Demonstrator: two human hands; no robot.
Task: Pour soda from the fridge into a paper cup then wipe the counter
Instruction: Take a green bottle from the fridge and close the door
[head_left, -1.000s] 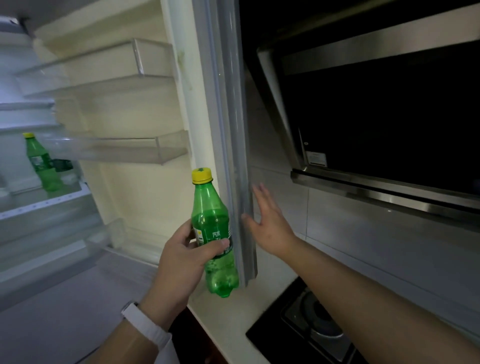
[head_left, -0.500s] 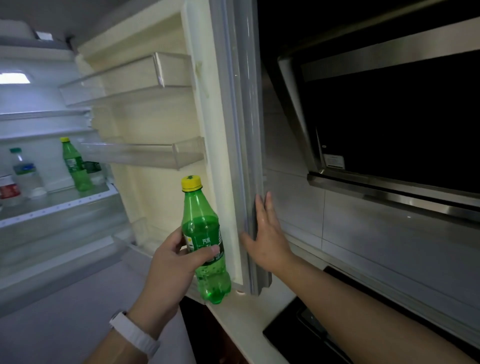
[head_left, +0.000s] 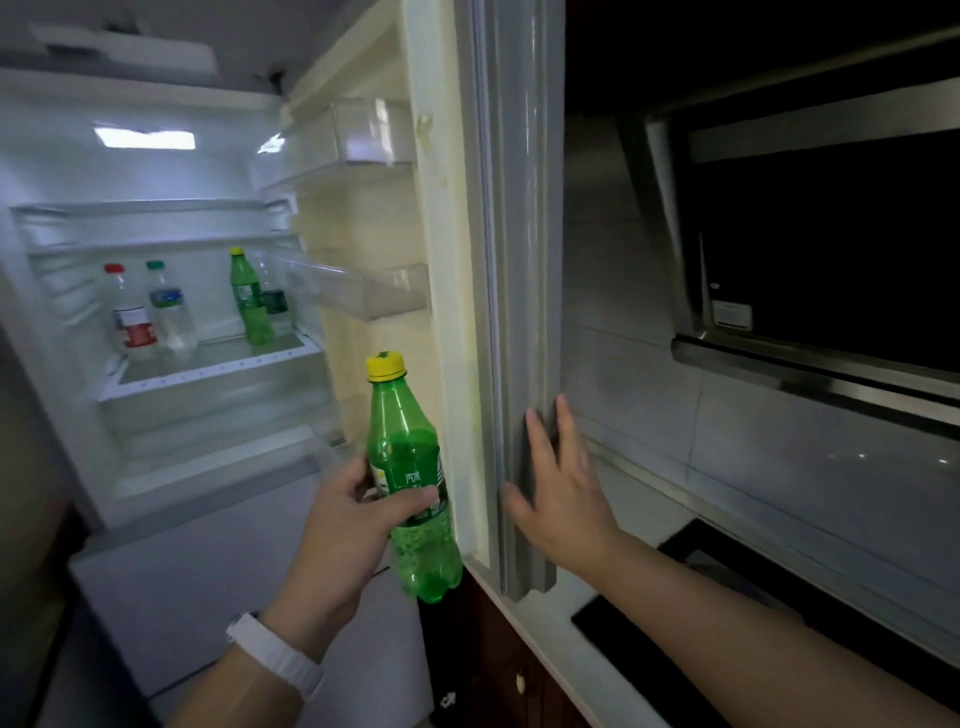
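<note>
The green soda bottle (head_left: 413, 483) stands upright in the air just in front of the open fridge door (head_left: 524, 291), yellow cap on, liquid up to about the label; it looks fairly heavy, probably cold and perhaps damp, so slippery, and its thin plastic would give under a squeeze. The left hand (head_left: 345, 545) is wrapped round its labelled middle, a sound place to hold; the right hand (head_left: 563, 493), fingers spread and holding nothing, lies flat against the door's outer edge. Past the door, inside the fridge, more bottles (head_left: 200, 306) stand on a shelf; below the door runs the pale counter (head_left: 550, 639); no paper cup shows.
</note>
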